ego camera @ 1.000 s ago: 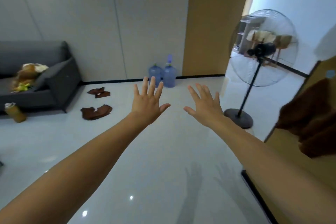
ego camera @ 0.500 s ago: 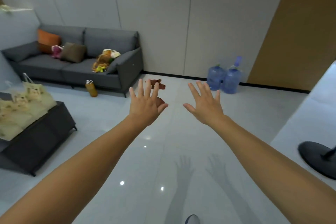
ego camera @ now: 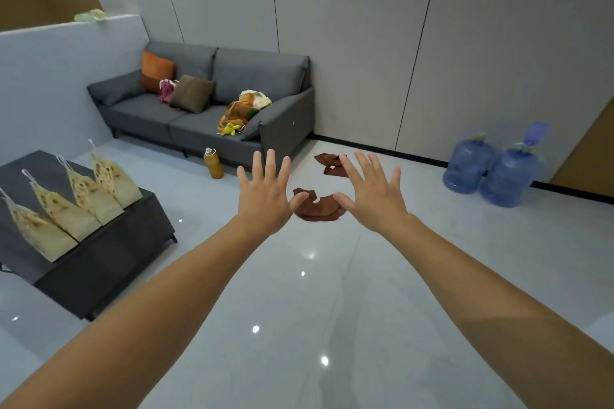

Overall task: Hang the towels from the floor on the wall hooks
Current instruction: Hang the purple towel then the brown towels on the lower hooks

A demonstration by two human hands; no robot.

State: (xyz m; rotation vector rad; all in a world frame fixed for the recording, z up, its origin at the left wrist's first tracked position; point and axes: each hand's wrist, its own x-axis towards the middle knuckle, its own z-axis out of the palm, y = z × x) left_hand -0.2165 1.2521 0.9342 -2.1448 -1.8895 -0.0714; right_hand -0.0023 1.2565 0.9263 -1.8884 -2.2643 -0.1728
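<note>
Two brown towels lie crumpled on the glossy white floor ahead. The nearer towel (ego camera: 317,209) shows between my two hands, and the farther towel (ego camera: 329,163) lies close to the sofa's right end. My left hand (ego camera: 265,192) and my right hand (ego camera: 372,196) are both stretched out in front of me with fingers spread, holding nothing. Both hands are well above the floor and short of the towels. No wall hooks are in view.
A grey sofa (ego camera: 265,76) with cushions and a pile of cloth stands against the back wall. A dark low table (ego camera: 99,256) with several patterned bags is at the left. An orange bottle (ego camera: 213,164) stands by the sofa. Two blue water jugs (ego camera: 491,169) stand at the right wall.
The view has swung left from the fan and doorway to the sofa corner. The towels on the floor now appear larger and nearer, between my hands. Both hands stay spread and empty.
</note>
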